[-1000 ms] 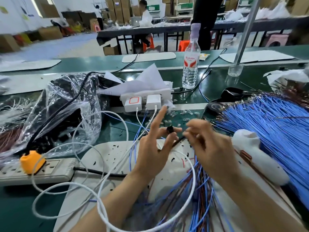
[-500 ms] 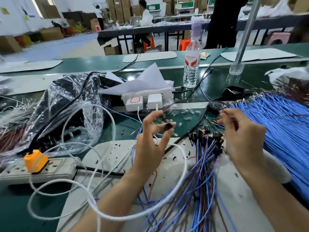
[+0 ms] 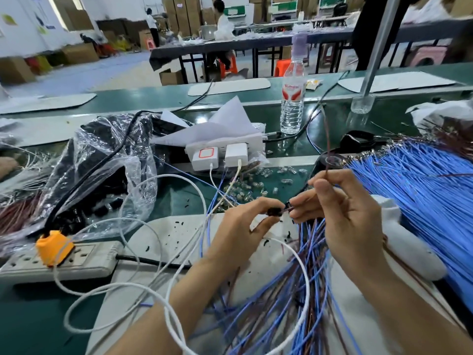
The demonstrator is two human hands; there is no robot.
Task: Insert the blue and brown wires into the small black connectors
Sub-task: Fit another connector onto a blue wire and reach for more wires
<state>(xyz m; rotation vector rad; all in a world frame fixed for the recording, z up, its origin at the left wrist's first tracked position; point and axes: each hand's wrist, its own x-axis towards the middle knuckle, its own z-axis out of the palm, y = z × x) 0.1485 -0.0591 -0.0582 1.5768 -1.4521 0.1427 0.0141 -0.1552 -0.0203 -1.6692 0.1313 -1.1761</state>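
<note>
In the head view, the small black connector (image 3: 275, 211) is pinched between thumb and forefinger of the left hand (image 3: 240, 226). The brown wire (image 3: 329, 139) is pinched by the right hand (image 3: 350, 213), its tip lying just right of the connector and aimed leftward at it.

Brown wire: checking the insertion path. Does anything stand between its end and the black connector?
Nothing visible does. The right hand pinches the brown wire, its end right at the black connector pinched by the left hand; the hands partly hide the joint.
</note>
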